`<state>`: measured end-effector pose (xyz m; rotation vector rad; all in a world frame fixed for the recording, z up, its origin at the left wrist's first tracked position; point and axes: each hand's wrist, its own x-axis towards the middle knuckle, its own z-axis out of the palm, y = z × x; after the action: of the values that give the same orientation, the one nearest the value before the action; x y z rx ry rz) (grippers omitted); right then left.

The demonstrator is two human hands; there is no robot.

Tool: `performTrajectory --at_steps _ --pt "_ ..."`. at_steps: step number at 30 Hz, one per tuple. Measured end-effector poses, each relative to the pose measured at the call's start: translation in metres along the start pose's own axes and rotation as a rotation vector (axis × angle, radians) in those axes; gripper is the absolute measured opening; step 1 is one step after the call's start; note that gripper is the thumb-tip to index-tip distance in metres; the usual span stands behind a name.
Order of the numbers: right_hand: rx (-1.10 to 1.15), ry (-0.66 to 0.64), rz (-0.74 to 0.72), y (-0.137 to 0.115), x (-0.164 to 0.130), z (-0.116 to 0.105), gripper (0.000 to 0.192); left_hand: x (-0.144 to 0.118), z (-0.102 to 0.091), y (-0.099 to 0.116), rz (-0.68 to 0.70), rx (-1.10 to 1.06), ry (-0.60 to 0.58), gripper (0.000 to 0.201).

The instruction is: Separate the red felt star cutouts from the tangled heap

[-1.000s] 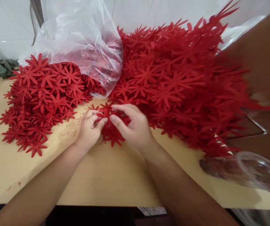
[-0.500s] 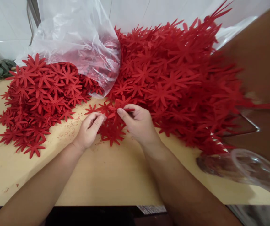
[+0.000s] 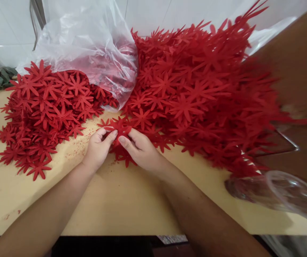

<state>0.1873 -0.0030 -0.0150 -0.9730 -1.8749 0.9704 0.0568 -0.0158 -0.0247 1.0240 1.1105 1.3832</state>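
Observation:
Between my two hands is a red flower-shaped petal piece (image 3: 120, 125) with long narrow petals. My left hand (image 3: 96, 148) pinches its left side between thumb and forefinger. On the other side, my right hand (image 3: 142, 148) grips it, thumb toward me and fingers partly hidden behind. A few more red pieces (image 3: 125, 157) lie on the table just below the hands. To the left is a loose heap of the same pieces (image 3: 62, 96); a much larger pile (image 3: 180, 96) rises to the right and behind.
A translucent plastic bag (image 3: 86, 46) covers the back of the left heap. On the right a clear plastic container (image 3: 257, 189) lies on its side near a brown panel (image 3: 298, 64). Red crumbs dot the pale tabletop (image 3: 110, 207). Dark green material (image 3: 2, 76) sits far left.
My right hand has moved left, up against my left hand, bringing the red petal piece between them. My left hand has barely shifted.

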Motion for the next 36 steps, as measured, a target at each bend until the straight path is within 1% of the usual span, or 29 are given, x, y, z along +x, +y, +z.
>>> performTrajectory --at_steps 1,3,7,9,10,12,14,15,17,21,23,29,31,36 --pt "-0.001 -0.02 -0.029 0.0 0.0 0.0 0.024 0.001 -0.001 0.0 -0.013 -0.026 0.026 0.019" --pt "0.021 -0.005 -0.045 0.0 0.0 -0.002 0.02 0.003 -0.003 0.0 -0.035 -0.077 0.073 0.018" --pt "0.048 0.155 0.072 0.0 0.001 -0.012 0.031 0.007 -0.006 0.0 -0.1 -0.169 0.163 0.021" --pt "0.035 0.242 0.113 0.0 0.002 -0.017 0.034 0.008 -0.006 0.001 -0.11 -0.176 0.17 0.021" --pt "0.041 0.266 0.118 0.0 0.003 -0.018 0.033 0.009 -0.006 0.001 -0.105 -0.167 0.162 0.022" --pt "0.092 0.264 0.106 0.001 0.005 -0.019 0.023 0.008 -0.006 0.001 -0.088 -0.147 0.137 0.023" --pt "0.144 0.231 0.08 0.004 0.007 -0.017 0.011 0.008 -0.006 0.001 -0.085 -0.142 0.121 0.024" --pt "0.152 0.217 0.072 0.005 0.007 -0.016 0.009 0.007 -0.005 0.001 -0.09 -0.14 0.112 0.023" --pt "0.147 0.202 0.076 0.008 0.008 -0.013 0.01 0.006 -0.005 0.001 -0.08 -0.125 0.075 0.022" --pt "0.186 0.21 0.102 0.008 0.008 -0.011 0.011 0.001 -0.002 0.001 0.025 -0.046 -0.075 0.02" --pt "0.187 0.21 0.116 0.008 0.007 -0.01 0.014 -0.001 0.0 0.0 0.036 -0.03 -0.107 0.019" --pt "0.152 0.156 0.176 0.006 0.005 -0.011 0.035 -0.002 0.004 0.0 -0.018 -0.043 -0.061 0.018" --pt "0.137 0.175 0.181 0.005 0.005 -0.013 0.04 -0.001 0.005 0.0 -0.038 -0.028 -0.042 0.017" --pt "0.074 0.275 0.155 -0.001 0.005 -0.019 0.047 -0.001 0.005 -0.002 -0.108 -0.028 0.024 0.015"
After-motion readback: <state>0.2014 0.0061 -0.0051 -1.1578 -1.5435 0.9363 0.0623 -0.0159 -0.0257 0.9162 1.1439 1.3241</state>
